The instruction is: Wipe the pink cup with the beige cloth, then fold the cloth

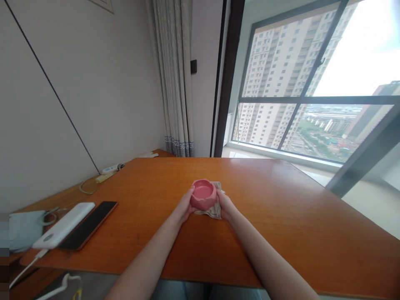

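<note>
A small pink bowl [203, 198] with a faceted outer wall is held between my two hands above the middle of the table. My left hand [185, 205] grips its left side, the thumb near the rim. On the other side, my right hand [227, 205] is closed on a greyish-beige cloth [213, 211], which lies against the bowl's right side and hangs below it. The bowl's inside, facing up toward me, shows nothing in it. Most fingers of both hands are hidden behind the bowl and the cloth.
On the brown wooden table [150, 183], a white power bank [64, 225] with a cable lies at the left beside a black phone [89, 225]. A power strip [106, 176] rests by the wall. A curtain [175, 83] and a large window stand beyond.
</note>
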### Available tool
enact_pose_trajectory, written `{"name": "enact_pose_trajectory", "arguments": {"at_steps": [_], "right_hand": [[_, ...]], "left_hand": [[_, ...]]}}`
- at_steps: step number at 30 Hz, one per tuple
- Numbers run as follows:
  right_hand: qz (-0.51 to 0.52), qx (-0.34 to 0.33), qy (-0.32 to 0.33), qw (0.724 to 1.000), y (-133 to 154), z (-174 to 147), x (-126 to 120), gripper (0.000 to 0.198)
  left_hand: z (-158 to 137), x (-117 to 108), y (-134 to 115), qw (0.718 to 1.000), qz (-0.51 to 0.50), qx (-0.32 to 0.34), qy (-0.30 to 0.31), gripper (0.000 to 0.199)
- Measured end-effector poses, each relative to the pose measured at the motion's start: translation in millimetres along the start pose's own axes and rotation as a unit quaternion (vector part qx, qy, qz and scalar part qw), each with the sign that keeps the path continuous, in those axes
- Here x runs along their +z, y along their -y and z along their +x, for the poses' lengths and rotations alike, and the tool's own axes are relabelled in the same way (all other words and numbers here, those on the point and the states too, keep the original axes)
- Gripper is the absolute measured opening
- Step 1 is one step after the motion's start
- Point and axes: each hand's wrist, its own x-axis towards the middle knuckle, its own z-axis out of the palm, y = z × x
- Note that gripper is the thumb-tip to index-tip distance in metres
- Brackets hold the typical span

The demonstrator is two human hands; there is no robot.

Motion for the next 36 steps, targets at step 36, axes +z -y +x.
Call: {"name": "enact_pose_trajectory", "arguments": {"at_steps": [36], "right_hand": [[0.135, 0.065, -0.014, 0.989, 17, 6, -13, 0.012]], "left_hand": [[-2, -10, -7, 0.997, 0.010, -0.044, 0.061, 0.048]]}}
